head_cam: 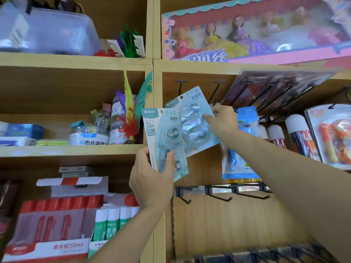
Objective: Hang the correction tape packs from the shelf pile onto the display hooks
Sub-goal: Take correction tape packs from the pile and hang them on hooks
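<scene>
Holding two light-blue blister packs up in front of a wooden shelf unit [76, 61], the person is gripping one in each hand. The left hand [150, 179] is grasping the lower correction tape pack [163, 137] by its bottom end, with the thumb lying across the front of the blister and the other fingers curled behind the card. This pack is standing nearly upright in front of the vertical divider between two shelf bays. The right hand [223, 120] is reaching into the right bay and pinching the upper correction tape pack [191, 118] at its right edge, its fingers [209, 117] pressing on the front of the card. That pack is tilting, its lower left part overlapping the lower pack, and its hang hole is showing free, not on any hook.

Two black display hooks [214, 93] are jutting from the back panel just above the upper pack, and a lower row of hooks [218, 195] is running along a rail beneath the hands. A blue carded pack [247, 118] is hanging just right of the right hand, with white-capped tubes [296, 130] beyond it. A boxed doll set [256, 29] is sitting on the shelf above. In the left bay, a feather shuttlecock [131, 114] is standing among small jars, and a red-and-white carton of glue bottles [53, 224] is filling the lowest shelf.
</scene>
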{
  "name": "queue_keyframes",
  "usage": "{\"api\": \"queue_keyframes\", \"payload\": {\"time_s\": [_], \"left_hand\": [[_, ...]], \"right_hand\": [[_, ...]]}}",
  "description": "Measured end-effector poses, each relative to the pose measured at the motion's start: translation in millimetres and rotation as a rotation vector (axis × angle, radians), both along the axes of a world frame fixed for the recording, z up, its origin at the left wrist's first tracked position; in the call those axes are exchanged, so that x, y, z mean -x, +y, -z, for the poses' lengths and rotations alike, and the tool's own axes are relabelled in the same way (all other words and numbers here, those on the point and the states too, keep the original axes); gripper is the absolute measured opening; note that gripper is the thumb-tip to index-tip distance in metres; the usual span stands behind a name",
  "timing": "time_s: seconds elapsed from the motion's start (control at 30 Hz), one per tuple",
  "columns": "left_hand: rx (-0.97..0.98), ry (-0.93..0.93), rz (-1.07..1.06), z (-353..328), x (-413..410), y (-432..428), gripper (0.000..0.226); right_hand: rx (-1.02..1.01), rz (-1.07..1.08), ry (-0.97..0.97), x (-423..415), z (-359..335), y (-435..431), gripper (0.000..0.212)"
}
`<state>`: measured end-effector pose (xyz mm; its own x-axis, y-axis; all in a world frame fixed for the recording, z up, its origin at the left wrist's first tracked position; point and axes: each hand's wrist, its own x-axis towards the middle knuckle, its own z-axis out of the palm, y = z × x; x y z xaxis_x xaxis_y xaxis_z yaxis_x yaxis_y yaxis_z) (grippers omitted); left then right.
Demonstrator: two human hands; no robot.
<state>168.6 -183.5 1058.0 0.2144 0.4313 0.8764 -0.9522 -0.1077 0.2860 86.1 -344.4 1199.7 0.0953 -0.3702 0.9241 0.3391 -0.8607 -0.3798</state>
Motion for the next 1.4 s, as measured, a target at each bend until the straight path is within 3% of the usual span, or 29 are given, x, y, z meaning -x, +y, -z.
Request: {"api": "queue_keyframes", "payload": {"time_s": [0.17, 0.3, 0.83, 1.4], "left_hand": [[0.03, -0.034, 0.033, 2.0, -2.5, 0.8, 0.039], [0.059, -0.035, 0.057, 2.5, -2.7, 1.8, 0.039], [0.07, -0.027, 0.075, 2.7, 0.2, 3.0, 0.038], [0.08, -0.061, 0.075, 2.7, -3.0, 4.4, 0.038]], "right_hand": [[0.063, 0.091, -0.009, -6.0, 8.0, -4.0, 0.014], [0.09, 0.035, -0.074, -3.1, 8.5, -8.8, 0.014], [-0.083, -0.1, -0.134, -8.7, -8.8, -13.2, 0.012], [-0.041, -0.07, -0.003, -14.5, -5.7, -23.1, 0.014]]}}
